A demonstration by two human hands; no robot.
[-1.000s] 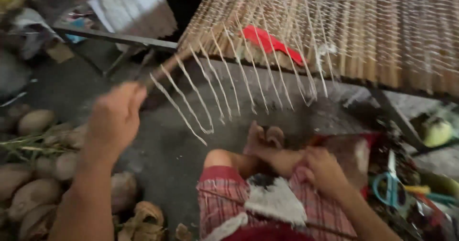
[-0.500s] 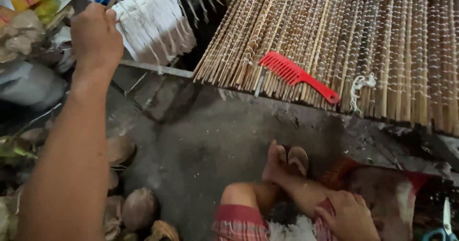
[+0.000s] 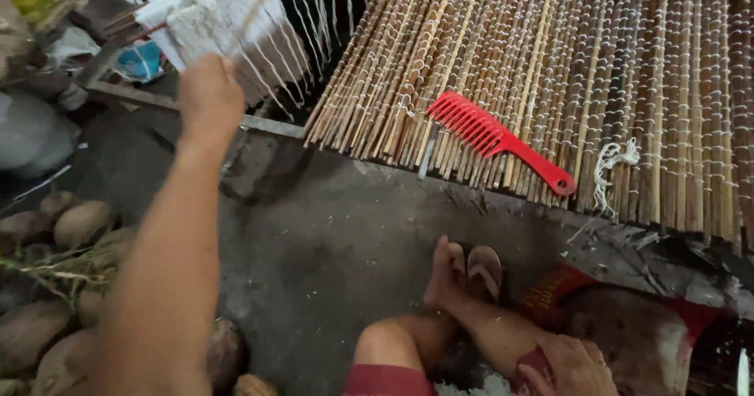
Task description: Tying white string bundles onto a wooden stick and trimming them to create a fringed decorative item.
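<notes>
My left hand [image 3: 208,97] is stretched out to the upper left, closed around a thin stick at the bundle of white strings [image 3: 228,27] that hang from the edge of a woven stick mat [image 3: 550,74]. The mat is made of thin brown sticks bound with white thread. A red wide-toothed comb [image 3: 491,138] lies on it near its front edge. My right hand [image 3: 569,367] rests low at the bottom right, on my crossed leg, with its fingers curled; whether it holds anything is not visible.
Several brown coconuts [image 3: 75,223] lie on the ground at the left. A dark concrete floor [image 3: 330,239] spreads below the mat. My bare foot and a sandal [image 3: 483,270] are by a red-edged mat [image 3: 628,325]. A loose white thread knot [image 3: 613,160] sits on the weave.
The view has tilted up over the mat. My left hand has gone from the string ends up to the far left bundle. My right hand stays by my leg.
</notes>
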